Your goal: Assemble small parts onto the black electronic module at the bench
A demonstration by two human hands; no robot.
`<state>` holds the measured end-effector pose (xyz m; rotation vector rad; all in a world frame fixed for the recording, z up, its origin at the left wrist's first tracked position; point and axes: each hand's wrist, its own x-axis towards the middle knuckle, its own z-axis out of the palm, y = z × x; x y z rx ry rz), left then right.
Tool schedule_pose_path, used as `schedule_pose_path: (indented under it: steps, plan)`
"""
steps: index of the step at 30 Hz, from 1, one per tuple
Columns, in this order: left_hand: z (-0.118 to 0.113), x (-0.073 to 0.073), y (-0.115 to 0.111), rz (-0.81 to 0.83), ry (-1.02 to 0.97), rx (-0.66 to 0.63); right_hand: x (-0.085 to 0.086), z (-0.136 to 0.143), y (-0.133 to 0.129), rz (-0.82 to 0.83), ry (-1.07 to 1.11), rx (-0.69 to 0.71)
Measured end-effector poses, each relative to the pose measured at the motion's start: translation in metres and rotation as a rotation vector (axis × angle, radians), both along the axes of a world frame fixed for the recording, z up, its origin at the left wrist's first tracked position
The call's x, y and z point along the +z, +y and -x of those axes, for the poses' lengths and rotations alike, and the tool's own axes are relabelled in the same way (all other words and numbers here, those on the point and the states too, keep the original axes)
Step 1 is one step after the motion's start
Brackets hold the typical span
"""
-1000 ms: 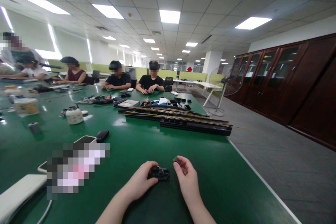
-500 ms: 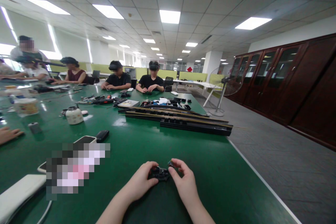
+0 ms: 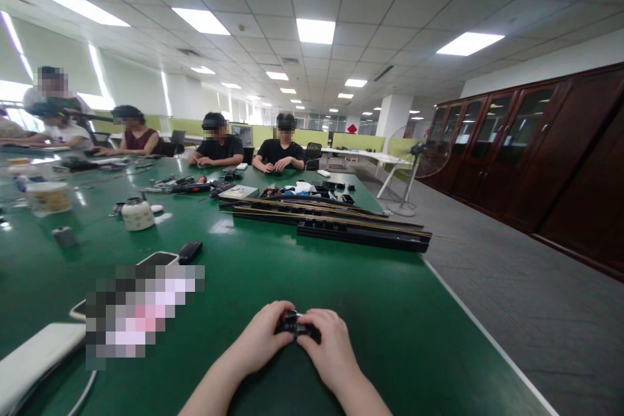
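Observation:
A small black plastic part (image 3: pixel 294 326) with fine detail sits low in the middle of the view, just above the green table. My left hand (image 3: pixel 263 336) grips its left side, thumb in front and fingers behind. From the right, my right hand (image 3: pixel 327 341) closes round the same part, its fingertips close to those of the left. Much of the part is covered by my fingers, and I cannot make out a separate small piece in the right hand.
Long black rails (image 3: pixel 361 234) with thin brass-coloured rods lie across the table ahead. Leftward are a white jar (image 3: pixel 138 214), a small metal cylinder (image 3: pixel 64 236), a black box-like item (image 3: pixel 190 251) and a white slab (image 3: pixel 41 357) by a cable. Several people sit beyond.
My right hand has moved left and down onto the black part; the small dark piece it held apart is now hidden. Another person's hand at the left edge has gone from view.

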<state>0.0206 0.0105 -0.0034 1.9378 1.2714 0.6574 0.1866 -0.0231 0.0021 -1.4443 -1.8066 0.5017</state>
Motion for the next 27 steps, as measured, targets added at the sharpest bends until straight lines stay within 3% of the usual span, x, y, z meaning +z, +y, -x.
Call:
schedule_pose_path:
  steps: [7,27]
  plan:
    - [-0.0005,-0.0053,0.0017,-0.049,0.003,-0.013,-0.0027,0.0015,-0.0003,0.024,-0.068,-0.009]
    - [-0.0002,-0.0018,0.0001,-0.052,0.038,-0.008,-0.0015,-0.0027,0.0009,0.056,-0.037,0.022]
